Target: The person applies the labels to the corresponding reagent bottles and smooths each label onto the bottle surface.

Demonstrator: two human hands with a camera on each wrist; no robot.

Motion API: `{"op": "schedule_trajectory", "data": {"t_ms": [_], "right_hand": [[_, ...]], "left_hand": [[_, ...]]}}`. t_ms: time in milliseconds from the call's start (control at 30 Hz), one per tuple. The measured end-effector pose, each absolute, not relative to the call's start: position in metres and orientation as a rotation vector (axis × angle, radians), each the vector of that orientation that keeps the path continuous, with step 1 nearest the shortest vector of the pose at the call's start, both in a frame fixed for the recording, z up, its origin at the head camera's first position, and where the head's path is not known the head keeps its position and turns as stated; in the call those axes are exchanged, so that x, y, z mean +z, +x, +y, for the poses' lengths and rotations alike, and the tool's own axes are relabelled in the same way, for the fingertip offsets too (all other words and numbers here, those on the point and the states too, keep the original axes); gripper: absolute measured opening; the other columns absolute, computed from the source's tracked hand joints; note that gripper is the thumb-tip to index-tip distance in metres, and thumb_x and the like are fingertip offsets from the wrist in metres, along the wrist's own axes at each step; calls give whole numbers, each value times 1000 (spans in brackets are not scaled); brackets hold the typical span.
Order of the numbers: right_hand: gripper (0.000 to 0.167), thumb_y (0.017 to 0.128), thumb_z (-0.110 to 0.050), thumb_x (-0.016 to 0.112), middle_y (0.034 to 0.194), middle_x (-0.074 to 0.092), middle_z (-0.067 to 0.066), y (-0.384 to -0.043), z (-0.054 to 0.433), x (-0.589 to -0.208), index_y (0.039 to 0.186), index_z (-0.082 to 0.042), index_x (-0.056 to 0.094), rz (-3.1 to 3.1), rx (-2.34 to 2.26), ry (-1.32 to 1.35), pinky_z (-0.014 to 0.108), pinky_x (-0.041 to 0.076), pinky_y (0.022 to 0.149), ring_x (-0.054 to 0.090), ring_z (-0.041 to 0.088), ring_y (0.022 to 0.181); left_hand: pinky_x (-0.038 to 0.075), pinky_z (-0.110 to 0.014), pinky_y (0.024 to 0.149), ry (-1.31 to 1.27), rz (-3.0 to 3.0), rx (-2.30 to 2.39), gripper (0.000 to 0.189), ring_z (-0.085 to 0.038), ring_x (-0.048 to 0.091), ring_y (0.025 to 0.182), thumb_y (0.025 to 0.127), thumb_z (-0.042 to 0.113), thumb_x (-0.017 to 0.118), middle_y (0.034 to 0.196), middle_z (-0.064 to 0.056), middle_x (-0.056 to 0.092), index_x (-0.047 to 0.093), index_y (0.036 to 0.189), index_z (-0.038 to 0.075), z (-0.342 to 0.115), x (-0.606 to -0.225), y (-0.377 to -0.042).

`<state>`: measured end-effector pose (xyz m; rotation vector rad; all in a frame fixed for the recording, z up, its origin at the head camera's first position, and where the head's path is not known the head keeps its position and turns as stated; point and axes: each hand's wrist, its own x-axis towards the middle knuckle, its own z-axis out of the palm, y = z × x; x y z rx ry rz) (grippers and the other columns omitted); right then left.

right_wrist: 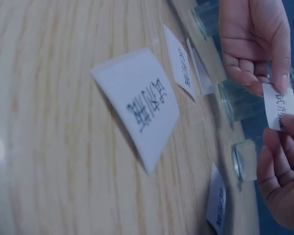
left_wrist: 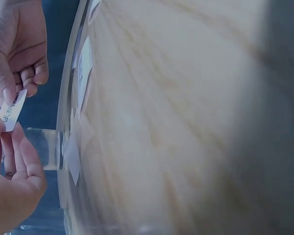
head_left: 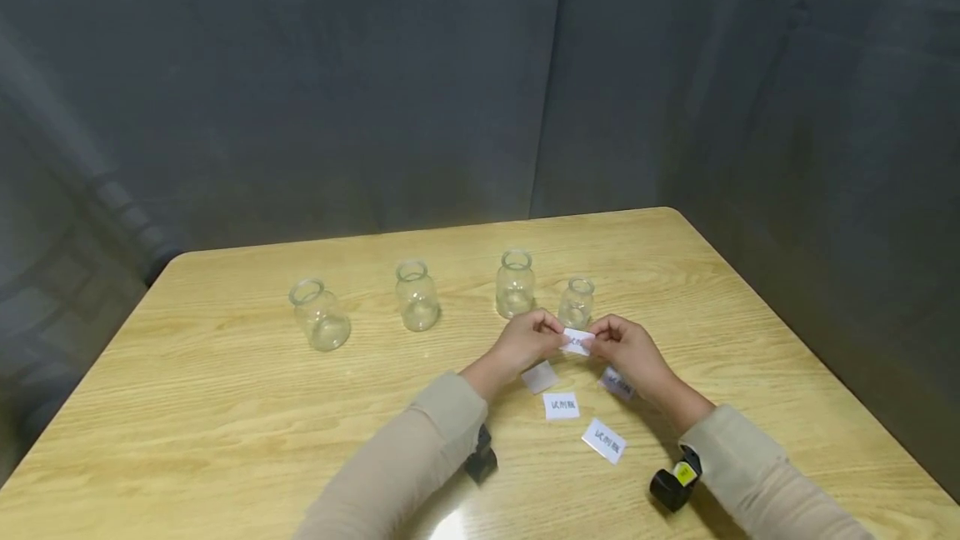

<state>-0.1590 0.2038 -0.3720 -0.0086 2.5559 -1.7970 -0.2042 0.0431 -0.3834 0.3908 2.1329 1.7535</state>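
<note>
Sleeves [head_left: 401, 461], edge-pinched label [head_left: 577, 342], open table [head_left: 225, 432] leftward

Dark grey curtains [head_left: 300, 90] hang behind and on both sides of a pale, round-cornered wood-grain table [head_left: 187, 407].

a white paper label [head_left: 577, 342] bears black characters. pinched at both ends, it tilts above the worktop [head_left: 225, 423].

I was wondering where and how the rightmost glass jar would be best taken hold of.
Its body, just below the neck, coming from the right, would probably suit best. The jar stands upright, its rounded wall offering fingers a curve to wrap; the neighbouring jar is on its left and the held label in front, while its right side looks free.
</note>
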Motion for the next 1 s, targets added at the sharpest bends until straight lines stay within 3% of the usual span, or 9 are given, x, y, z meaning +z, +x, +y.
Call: {"op": "schedule_trajectory", "data": {"t_ms": [167,367,600,867,1000], "right_hand": [[13,80,1,55,72,49,5,-164,204,-375,89,8,50,2559,-1865,92,24,47,58,49,12,63],[13,79,0,57,70,52,2,-170,205,-377,88,7,51,2552,-1934,206,23,47,56,50,11,61],[22,81,-7,59,68,51,1,-176,205,-376,90,11,51,2604,-1866,260,22,45,54,49,13,61],[22,81,-7,58,73,52,4,-179,206,-376,91,12,51,2661,-1841,269,23,45,55,48,11,62],[22,81,-7,59,84,55,11,-182,207,-377,90,11,52,2698,-1838,267,21,46,60,49,8,68]], "left_hand": [[44,-20,53,383,2235,1698,11,-10,49,59,75,11,65,68,0,54,57,80,6,48,-383,-207],[45,-22,52,369,2258,1685,9,-19,56,62,76,7,63,68,-1,55,56,80,4,54,-383,-212],[41,-17,50,382,2401,1629,7,-9,48,58,76,7,64,67,1,52,57,77,5,58,-383,-216],[42,-15,58,371,2473,1670,6,-7,49,67,76,6,64,72,2,56,59,77,4,64,-383,-218],[42,-15,57,360,2509,1658,6,-9,51,70,75,6,65,80,0,58,59,76,4,67,-385,-218]]}}
